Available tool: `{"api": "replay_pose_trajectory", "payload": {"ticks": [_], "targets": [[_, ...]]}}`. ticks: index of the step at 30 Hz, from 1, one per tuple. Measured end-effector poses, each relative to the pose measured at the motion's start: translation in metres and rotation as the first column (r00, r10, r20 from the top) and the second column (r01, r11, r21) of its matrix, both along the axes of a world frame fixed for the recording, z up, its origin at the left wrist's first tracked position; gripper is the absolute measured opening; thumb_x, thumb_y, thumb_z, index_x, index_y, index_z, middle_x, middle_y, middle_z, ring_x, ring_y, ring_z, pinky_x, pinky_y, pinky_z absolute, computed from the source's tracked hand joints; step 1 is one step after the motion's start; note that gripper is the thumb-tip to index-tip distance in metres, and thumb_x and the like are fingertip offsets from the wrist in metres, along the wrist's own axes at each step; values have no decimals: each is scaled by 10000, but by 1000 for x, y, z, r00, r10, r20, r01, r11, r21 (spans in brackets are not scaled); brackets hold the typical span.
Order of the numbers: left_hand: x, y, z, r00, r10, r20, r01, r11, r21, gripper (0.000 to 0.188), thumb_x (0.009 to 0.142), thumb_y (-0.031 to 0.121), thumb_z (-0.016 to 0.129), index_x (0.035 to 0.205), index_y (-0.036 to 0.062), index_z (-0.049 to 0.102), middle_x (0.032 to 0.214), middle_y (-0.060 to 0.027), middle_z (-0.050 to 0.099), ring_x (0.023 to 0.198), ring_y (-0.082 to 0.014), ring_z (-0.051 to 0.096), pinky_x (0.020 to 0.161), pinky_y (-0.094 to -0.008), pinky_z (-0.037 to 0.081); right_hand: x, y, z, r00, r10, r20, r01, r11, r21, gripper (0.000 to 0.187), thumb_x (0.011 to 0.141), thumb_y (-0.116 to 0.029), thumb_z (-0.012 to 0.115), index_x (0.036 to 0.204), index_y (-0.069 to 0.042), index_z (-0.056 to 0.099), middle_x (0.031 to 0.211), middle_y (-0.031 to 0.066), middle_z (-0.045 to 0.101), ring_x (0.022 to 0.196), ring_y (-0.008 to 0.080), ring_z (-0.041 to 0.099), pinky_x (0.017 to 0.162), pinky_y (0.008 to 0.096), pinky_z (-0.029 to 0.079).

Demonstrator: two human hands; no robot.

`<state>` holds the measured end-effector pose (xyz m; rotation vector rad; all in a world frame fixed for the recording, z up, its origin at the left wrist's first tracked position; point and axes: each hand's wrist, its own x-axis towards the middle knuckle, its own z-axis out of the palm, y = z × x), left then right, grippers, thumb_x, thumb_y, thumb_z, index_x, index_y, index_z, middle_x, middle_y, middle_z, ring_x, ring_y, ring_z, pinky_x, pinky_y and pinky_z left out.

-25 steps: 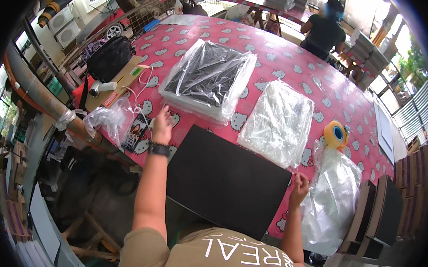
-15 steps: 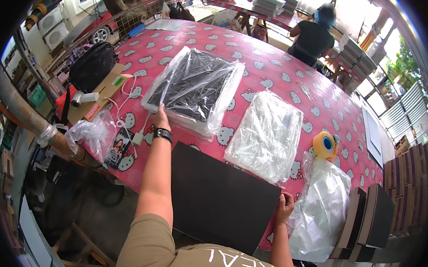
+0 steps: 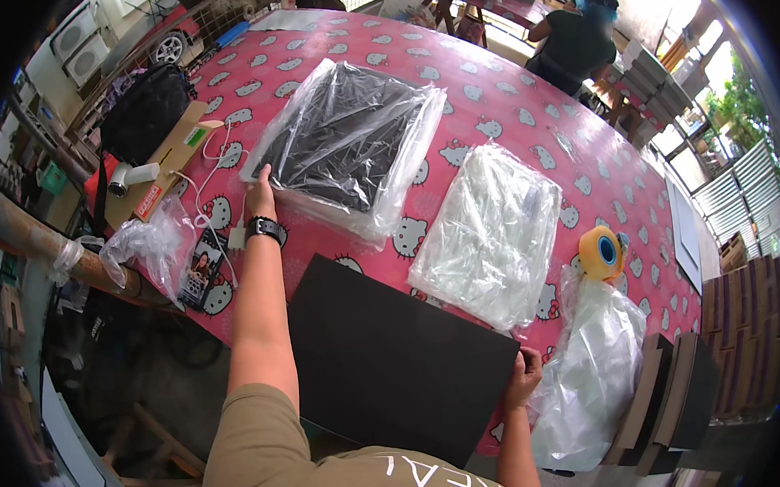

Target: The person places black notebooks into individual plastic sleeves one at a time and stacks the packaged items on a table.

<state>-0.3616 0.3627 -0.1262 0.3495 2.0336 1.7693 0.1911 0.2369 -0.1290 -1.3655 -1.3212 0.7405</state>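
Observation:
My left hand (image 3: pixel 262 200), with a black watch on its wrist, is at the near left corner of a stack of black boards in clear plastic (image 3: pixel 349 140). One digit rests on its edge; the others are mostly hidden. My right hand (image 3: pixel 524 377) is closed on the right corner of a large flat black board (image 3: pixel 396 358), its fingers curled at the edge. This board lies in front of my body, tilted along the table's near edge. To its far right lies a pile of clear plastic bags (image 3: pixel 491 234).
A tape roll (image 3: pixel 601 252) and loose plastic (image 3: pixel 591 374) lie at the right, beside stacked boards (image 3: pixel 680 396). On the left of the pink table (image 3: pixel 461 90) are a cardboard box (image 3: pixel 174 158), white cable, crumpled plastic (image 3: pixel 156 242) and a black bag (image 3: pixel 145 111). Another person (image 3: pixel 574 44) works behind.
My left hand has slid left along the near edge of the wrapped stack to its corner. My right hand keeps hold of the black board. The view has shifted slightly.

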Motion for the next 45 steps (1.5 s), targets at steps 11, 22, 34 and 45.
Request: {"api": "replay_pose_trajectory", "payload": {"ticks": [11,22,34,45], "targets": [[-31,-41,-13,827,-507,-243,460,858,-228,516,581,120,694,1027,-23,477,997,-156,561,885,-252,550,745,-322,441,3,1,-1,999,31,-30,-32,999,-28,115,785,-88,531,861,-3,521,768,17,498,676,72,482,621,195,392],[-21,-22,0,647,-500,-576,257,854,-453,494,478,132,763,915,6,572,870,-173,616,790,-314,597,672,-359,475,-1,1,3,999,30,-46,-33,997,-66,133,791,-116,519,841,7,509,766,26,486,673,83,477,613,207,393],[18,-33,-5,656,-404,-638,218,910,-352,424,541,234,735,879,19,598,827,-178,616,767,-310,598,641,-373,467,0,5,3,978,-10,-211,7,1000,-17,175,792,-145,488,862,14,513,782,43,506,711,100,462,667,225,380],[-2,-33,-7,904,-417,92,371,874,314,494,800,321,458,1119,-56,454,1166,-124,466,1106,-203,411,960,-307,245,-160,162,80,812,549,-200,-580,798,-163,391,878,-283,429,1131,10,485,1086,98,528,1009,180,493,838,292,388]]}}
